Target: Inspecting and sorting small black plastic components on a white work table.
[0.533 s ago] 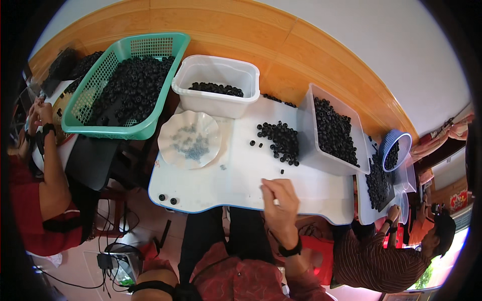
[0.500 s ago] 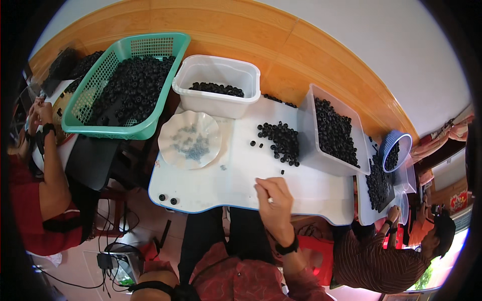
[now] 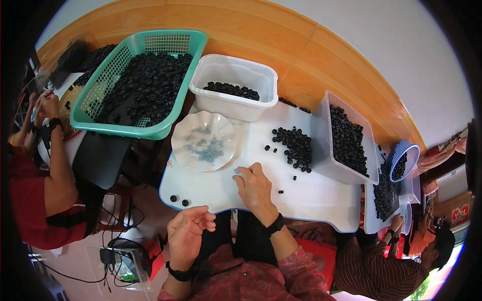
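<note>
Scalloped glass dish (image 3: pixel 203 140) sits on the white table (image 3: pixel 311 195) just left of my right hand (image 3: pixel 255 186), holding a scatter of small pale bits too tiny for me to make out. My fingertips (image 3: pixel 240 173) are bunched together at the table surface near the dish's rim, and whether they pinch anything I cannot tell, since my own knuckles cover the spot. That hand lies palm down, wrist bent, a black band on the wrist. My left hand (image 3: pixel 188 233) hovers off the table's near edge, palm turned up, fingers loosely curled and holding nothing I can see. A heap of black rings (image 3: pixel 295 144) lies on the table beyond my right hand, with a few strays near it and two more rings (image 3: pixel 178 200) by the near left corner. Green basket (image 3: pixel 145 80) and two white tubs (image 3: pixel 233 88) also hold black rings; the basket's far left side is lost in the dark rim of the view
</note>
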A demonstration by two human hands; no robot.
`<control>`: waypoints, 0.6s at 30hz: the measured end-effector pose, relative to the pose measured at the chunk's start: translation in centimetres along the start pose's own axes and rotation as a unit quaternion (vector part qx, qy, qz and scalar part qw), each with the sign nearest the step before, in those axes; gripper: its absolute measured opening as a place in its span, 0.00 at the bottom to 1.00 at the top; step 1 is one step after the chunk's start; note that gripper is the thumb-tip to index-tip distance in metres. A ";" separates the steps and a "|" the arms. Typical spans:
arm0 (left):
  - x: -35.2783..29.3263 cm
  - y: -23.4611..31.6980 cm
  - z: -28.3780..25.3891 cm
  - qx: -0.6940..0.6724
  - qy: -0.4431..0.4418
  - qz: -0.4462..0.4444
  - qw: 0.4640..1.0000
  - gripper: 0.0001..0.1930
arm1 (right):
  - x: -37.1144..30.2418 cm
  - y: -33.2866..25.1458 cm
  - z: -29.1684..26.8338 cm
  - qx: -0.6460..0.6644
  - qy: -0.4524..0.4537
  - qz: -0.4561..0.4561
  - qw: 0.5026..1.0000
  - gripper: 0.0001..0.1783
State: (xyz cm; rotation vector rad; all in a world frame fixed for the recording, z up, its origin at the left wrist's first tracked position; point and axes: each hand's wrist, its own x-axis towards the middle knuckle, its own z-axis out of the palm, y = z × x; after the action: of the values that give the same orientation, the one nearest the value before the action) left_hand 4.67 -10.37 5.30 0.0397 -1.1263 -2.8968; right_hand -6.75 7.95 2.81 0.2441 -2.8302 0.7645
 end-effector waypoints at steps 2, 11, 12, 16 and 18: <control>0.3 -0.9 -0.8 0.001 0.007 -0.026 1.000 0.22 | 0.2 -0.2 0.3 -0.022 0.003 -0.008 1.000 0.09; 1.0 -2.9 -2.0 0.047 0.030 -0.088 0.995 0.19 | 0.6 1.3 1.5 -0.059 0.010 -0.028 0.998 0.05; 1.1 -3.2 -2.0 0.065 0.037 -0.097 0.992 0.18 | 0.6 1.4 1.5 -0.059 0.012 -0.039 0.997 0.05; 1.8 -4.1 -1.6 0.186 0.052 -0.099 0.976 0.13 | -0.4 1.4 0.7 0.002 0.035 -0.069 0.997 0.05; 2.3 -5.1 -1.3 0.198 0.042 -0.068 0.977 0.12 | -1.6 1.7 0.1 0.095 -0.008 -0.033 0.995 0.06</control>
State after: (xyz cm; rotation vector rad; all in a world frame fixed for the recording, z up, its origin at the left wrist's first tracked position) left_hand 2.30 -7.56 0.89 0.2567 -1.7241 -2.6963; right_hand -5.58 9.49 1.58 0.3708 -2.7491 1.0235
